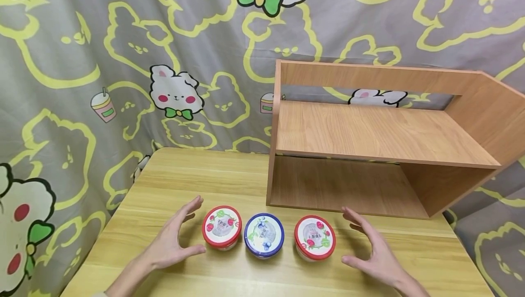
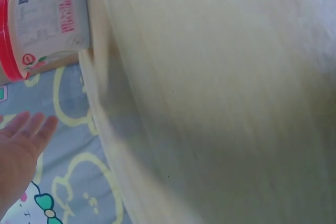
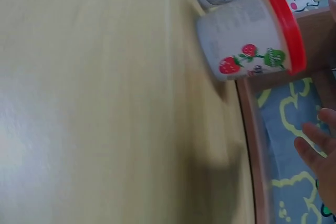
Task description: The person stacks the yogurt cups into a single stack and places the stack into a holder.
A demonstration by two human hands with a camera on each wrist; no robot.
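Three round lidded tubs stand in a row on the wooden table. The left tub (image 1: 222, 227) has a red rim and strawberry pictures, the middle tub (image 1: 264, 236) a blue rim and blueberries, the right tub (image 1: 315, 238) a red rim and strawberries. My left hand (image 1: 174, 240) is just left of the left tub, thumb and fingers spread apart, holding nothing. On the other side my right hand (image 1: 375, 253) is spread likewise, a small gap from the right tub. The right wrist view shows the strawberry tub (image 3: 252, 35) upright beside the blueberry one; fingers are partly cut off there.
A two-level wooden shelf (image 1: 385, 133) stands at the back right of the table (image 1: 197, 169), behind the right tub. A grey curtain (image 1: 221, 60) printed with rabbits hangs behind and to the left.
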